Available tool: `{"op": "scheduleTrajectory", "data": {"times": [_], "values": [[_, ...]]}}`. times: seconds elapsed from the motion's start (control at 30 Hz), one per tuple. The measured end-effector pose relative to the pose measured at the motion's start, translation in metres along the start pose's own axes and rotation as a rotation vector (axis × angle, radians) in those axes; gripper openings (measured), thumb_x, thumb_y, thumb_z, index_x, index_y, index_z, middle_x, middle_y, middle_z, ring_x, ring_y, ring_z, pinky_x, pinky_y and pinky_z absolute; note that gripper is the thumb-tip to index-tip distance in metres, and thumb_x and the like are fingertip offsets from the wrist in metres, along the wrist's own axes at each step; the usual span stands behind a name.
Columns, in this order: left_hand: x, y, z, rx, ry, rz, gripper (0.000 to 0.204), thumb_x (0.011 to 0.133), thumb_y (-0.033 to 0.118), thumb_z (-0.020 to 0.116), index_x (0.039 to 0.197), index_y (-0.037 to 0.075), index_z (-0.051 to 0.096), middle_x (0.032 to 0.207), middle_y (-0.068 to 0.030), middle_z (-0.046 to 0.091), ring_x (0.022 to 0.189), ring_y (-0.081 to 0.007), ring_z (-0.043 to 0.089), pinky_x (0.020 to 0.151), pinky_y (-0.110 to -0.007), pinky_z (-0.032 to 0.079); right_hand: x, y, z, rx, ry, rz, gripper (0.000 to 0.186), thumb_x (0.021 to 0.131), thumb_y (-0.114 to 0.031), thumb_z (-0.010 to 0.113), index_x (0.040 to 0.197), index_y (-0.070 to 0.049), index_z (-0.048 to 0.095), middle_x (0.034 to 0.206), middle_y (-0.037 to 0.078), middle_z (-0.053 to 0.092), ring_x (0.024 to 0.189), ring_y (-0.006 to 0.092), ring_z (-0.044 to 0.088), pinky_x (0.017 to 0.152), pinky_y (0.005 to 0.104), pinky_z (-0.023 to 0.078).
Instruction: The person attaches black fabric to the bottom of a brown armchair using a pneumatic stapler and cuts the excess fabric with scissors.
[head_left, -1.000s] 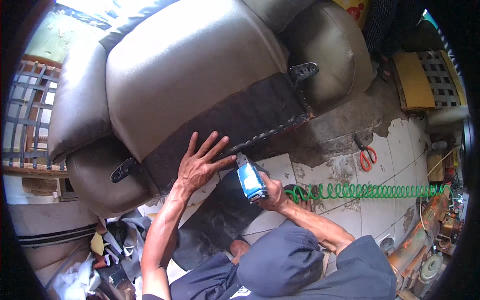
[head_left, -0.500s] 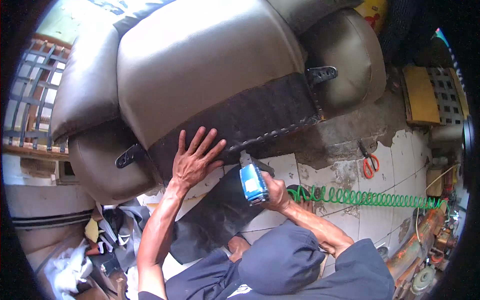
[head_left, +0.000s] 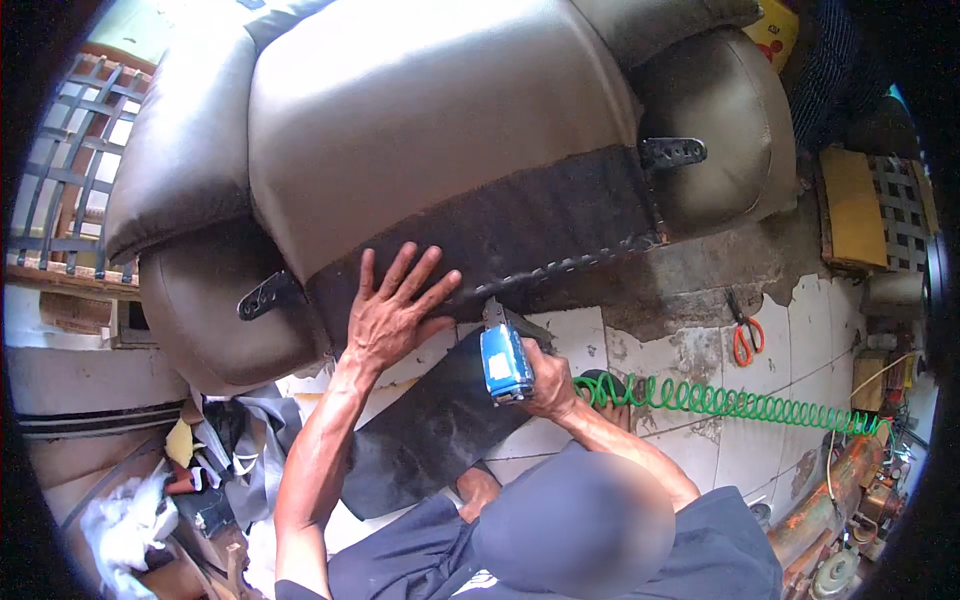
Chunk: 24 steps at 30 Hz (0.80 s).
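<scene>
A brown leather-look recliner seat (head_left: 430,110) fills the upper middle, a black fabric strip (head_left: 540,215) along its lower part. A row of short pale marks like staples (head_left: 560,265) runs near the strip's edge. My left hand (head_left: 390,310) lies spread and flat on the strip's left part, its thumb stretched towards the edge. In my right hand (head_left: 548,385) is a blue staple gun (head_left: 505,362), fingers wrapped round its handle. Its nose points up at the strip's lower edge, by the left end of the marks; whether it touches is unclear. A green coiled air hose (head_left: 740,402) stretches rightward from beside my right hand.
Orange-handled scissors (head_left: 746,340) lie on the worn tiled floor at right. A dark cloth piece (head_left: 430,425) is below the seat. Black metal brackets (head_left: 672,152) stick out on both sides. Scraps and white stuffing (head_left: 130,525) lie lower left; a rusty compressor tank (head_left: 830,495) is lower right.
The view has shifted a little, so the seat appears slightly further right. Both hands have slid slightly left along the strip's edge, the staple gun still in my right hand.
</scene>
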<state>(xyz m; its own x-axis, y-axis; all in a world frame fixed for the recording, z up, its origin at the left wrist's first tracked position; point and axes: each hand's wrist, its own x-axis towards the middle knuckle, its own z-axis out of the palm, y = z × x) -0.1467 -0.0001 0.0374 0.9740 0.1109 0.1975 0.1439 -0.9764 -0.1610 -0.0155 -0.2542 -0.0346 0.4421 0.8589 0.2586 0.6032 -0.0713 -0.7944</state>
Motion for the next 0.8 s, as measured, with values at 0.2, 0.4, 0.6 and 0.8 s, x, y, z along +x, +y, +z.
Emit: {"op": "scheduleTrajectory", "data": {"times": [0.2,0.4,0.6,0.8], "values": [[-0.004,-0.005,0.009,0.017,0.029,-0.003,0.083,0.078,0.064,0.068,0.152,0.041,0.038,0.167,0.0004,0.019,0.156,-0.0255,0.009,0.123,-0.061,-0.004,0.0,-0.01,0.0,0.01,0.004,-0.093,0.072,0.074,-0.033,0.086,0.13,0.0,0.054,0.082,0.019,0.071,0.072,0.0365,0.072,0.062,0.0421,0.058],[-0.005,-0.005,0.007,0.006,0.024,-0.002,0.081,0.078,0.063,0.069,0.151,0.04,0.041,0.167,-0.0007,0.022,0.156,-0.0267,0.01,0.122,-0.062,-0.001,0.004,-0.017,0.012,0.027,0.011,-0.124,0.081,0.073,-0.043,0.086,0.132,0.001,0.053,0.082,0.021,0.071,0.073,0.0362,0.073,0.062,0.0428,0.059],[-0.004,-0.01,-0.005,-0.089,-0.033,0.03,0.079,0.08,0.063,0.065,0.152,0.039,0.04,0.166,-0.0016,0.023,0.155,-0.0264,0.011,0.122,-0.062,-0.001,0.004,-0.017,0.017,-0.05,-0.024,-0.027,0.077,0.071,-0.047,0.087,0.123,-0.001,0.055,0.082,0.021,0.07,0.071,0.0366,0.072,0.061,0.0439,0.058],[-0.027,-0.028,-0.001,0.014,-0.014,-0.028,0.079,0.083,0.065,0.061,0.153,0.039,0.037,0.167,-0.0011,0.02,0.156,-0.0273,0.009,0.122,-0.062,-0.003,0.008,-0.016,0.022,-0.013,0.009,-0.058,0.074,0.072,-0.042,0.087,0.123,-0.001,0.054,0.076,0.019,0.069,0.069,0.0358,0.072,0.057,0.0429,0.057]]}}
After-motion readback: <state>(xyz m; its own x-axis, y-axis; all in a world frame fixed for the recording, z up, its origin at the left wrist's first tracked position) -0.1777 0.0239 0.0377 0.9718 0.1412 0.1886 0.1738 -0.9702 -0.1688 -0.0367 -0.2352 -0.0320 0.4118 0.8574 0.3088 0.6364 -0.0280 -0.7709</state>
